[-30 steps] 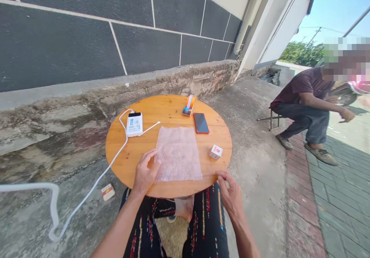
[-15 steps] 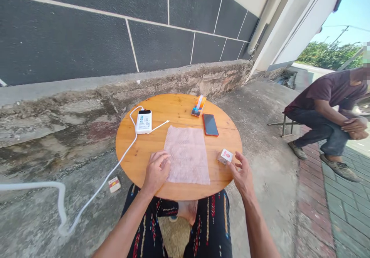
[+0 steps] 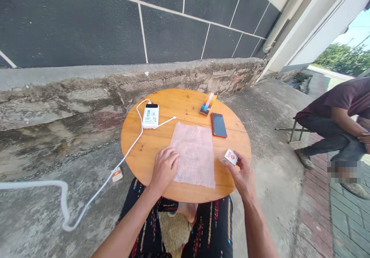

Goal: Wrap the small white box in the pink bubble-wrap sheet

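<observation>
On the round wooden table (image 3: 138, 159) lies a pale pink, thin rectangular sheet (image 3: 194, 155), spread flat. My left hand (image 3: 164, 170) rests at its left edge, fingers stretched out and holding nothing. To the right of the sheet, my right hand (image 3: 242, 173) has its thumb and fingers closed around a small white box (image 3: 231, 157) with a red mark on top. The box is tilted, and whether it still touches the table I cannot tell.
A phone in a red case (image 3: 219, 125) and an orange tape dispenser (image 3: 208, 103) lie beyond the sheet. A white power bank (image 3: 150, 116) with a white cable (image 3: 133, 147) sits at left. A small carton (image 3: 117, 174) lies on the ground. Another person (image 3: 338, 115) sits at right.
My right hand has closed on the small box, which was standing beside its fingertips. My left hand stays by the sheet's edge, its fingers flatter. The whole view has shifted slightly.
</observation>
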Demonstrator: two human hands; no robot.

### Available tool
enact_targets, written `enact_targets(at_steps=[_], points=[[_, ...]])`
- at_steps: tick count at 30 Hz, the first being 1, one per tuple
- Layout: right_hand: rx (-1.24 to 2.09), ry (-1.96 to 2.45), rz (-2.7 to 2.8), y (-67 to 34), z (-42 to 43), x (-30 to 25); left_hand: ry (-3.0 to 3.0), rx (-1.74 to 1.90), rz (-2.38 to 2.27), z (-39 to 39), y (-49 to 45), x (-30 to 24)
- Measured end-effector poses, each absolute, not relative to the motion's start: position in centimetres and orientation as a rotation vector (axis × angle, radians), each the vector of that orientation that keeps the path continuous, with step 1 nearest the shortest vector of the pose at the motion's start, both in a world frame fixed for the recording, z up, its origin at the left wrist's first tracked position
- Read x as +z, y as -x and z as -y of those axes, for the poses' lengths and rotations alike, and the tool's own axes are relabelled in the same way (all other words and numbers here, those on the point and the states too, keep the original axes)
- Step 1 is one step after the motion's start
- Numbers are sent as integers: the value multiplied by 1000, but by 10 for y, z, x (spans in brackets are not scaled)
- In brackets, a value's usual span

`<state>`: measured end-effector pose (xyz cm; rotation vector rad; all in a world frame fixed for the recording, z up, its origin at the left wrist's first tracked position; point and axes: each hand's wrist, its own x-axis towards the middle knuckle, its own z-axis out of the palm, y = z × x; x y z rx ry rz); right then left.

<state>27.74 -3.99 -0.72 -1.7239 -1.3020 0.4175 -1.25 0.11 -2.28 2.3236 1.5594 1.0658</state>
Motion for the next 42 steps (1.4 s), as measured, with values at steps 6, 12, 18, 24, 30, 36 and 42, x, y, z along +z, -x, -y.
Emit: enact_targets(at_steps=[6,12,18,24,30,36,42], points=[[600,1462,1704,-214,17,9,-2331,1031,-1578,0,13,-21],[687,1393,1803,-184,-2,9,-2332,1048,-1570,0,13,-22],[709,1423,1804,-182,-6,6,-2322,1040,-1552,0,13,-20],[692,1441,1807,-181,-6,4,-2309,1035,-1557,0,14,-19],[696,1424,1791,-184,-4,-7,-2304,1008,-1572,1,13,-19],[714,1421,1743,-182,0,-13,-2323,1042,-1571,-1,14,-23],[695,1375,1709,-181,2,-20,-2329,1034,-1564,-1,14,-22]])
